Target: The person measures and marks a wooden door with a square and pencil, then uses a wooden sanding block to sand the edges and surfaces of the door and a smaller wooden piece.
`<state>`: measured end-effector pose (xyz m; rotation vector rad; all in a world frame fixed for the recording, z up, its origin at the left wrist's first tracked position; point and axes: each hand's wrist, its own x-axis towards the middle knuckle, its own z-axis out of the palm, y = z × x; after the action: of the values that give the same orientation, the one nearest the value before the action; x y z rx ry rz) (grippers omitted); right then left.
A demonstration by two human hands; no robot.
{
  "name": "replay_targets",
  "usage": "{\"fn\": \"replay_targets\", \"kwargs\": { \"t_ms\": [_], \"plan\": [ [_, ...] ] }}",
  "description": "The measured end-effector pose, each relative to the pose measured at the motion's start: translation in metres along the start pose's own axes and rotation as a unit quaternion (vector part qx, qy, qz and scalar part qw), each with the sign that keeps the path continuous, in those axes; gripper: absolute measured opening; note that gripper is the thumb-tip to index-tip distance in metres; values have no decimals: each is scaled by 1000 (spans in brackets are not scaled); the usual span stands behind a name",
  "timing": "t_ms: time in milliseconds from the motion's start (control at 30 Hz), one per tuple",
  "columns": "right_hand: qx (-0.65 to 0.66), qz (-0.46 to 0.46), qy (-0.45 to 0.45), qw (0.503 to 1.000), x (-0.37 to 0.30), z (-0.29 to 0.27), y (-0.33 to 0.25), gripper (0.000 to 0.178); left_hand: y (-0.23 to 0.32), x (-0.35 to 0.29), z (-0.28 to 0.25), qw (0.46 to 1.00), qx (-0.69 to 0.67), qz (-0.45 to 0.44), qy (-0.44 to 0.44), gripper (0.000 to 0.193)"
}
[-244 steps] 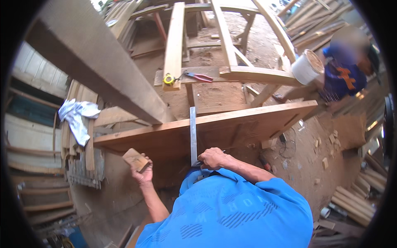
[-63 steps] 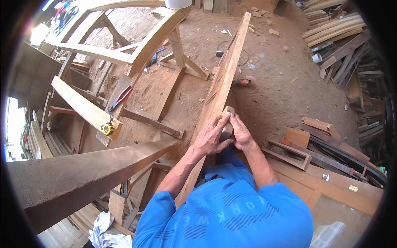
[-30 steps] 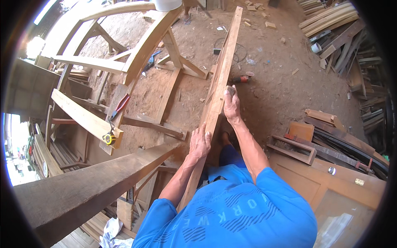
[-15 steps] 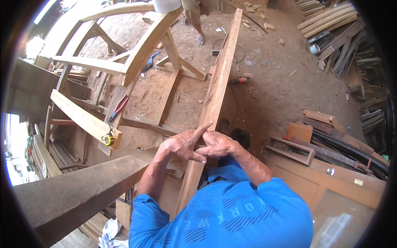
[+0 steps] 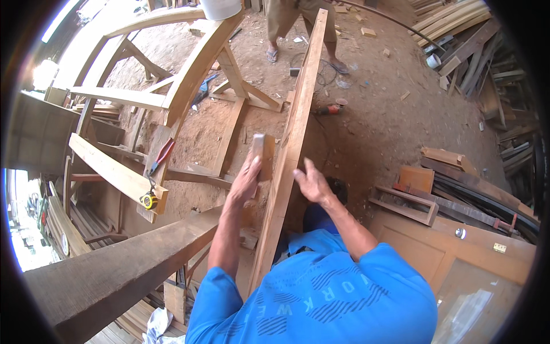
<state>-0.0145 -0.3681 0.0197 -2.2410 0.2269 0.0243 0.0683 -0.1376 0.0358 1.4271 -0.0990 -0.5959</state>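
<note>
My left hand (image 5: 247, 176) is left of a long, upright-edged wooden beam (image 5: 293, 140), its fingers closed along a small wooden block (image 5: 264, 156). The block has a pale, shiny top end and stands clear of the beam's left side. To the right of the beam, my right hand (image 5: 314, 183) is raised with thumb and fingers apart and nothing in it. The beam runs away from my body between both hands.
Red-handled pliers (image 5: 164, 153) and a yellow tape measure (image 5: 149, 200) are on the wooden frame at left, below a white bucket (image 5: 220, 8). A red power tool (image 5: 329, 109) lies beyond the beam. Another person's legs (image 5: 282, 23) stand ahead. A panelled door (image 5: 412, 246) is at right.
My hands were together over the beam; they have parted to either side, and the wooden block now shows in my left hand. The other person's second leg has come into view.
</note>
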Motion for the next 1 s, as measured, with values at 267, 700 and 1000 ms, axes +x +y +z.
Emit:
{"fn": "replay_targets", "kwargs": {
  "t_ms": [267, 700, 1000],
  "plan": [
    [77, 18, -81, 994, -7, 8, -31, 53, 9, 47, 47, 992, 86, 76, -55, 71],
    [57, 18, -95, 994, -4, 2, -30, 37, 8, 54, 50, 989, 134, 62, -32, 68],
    [43, 9, -126, 991, -2, -6, -32, 43, 7, 58, 44, 998, 35, 47, -7, 66]
  ]
}}
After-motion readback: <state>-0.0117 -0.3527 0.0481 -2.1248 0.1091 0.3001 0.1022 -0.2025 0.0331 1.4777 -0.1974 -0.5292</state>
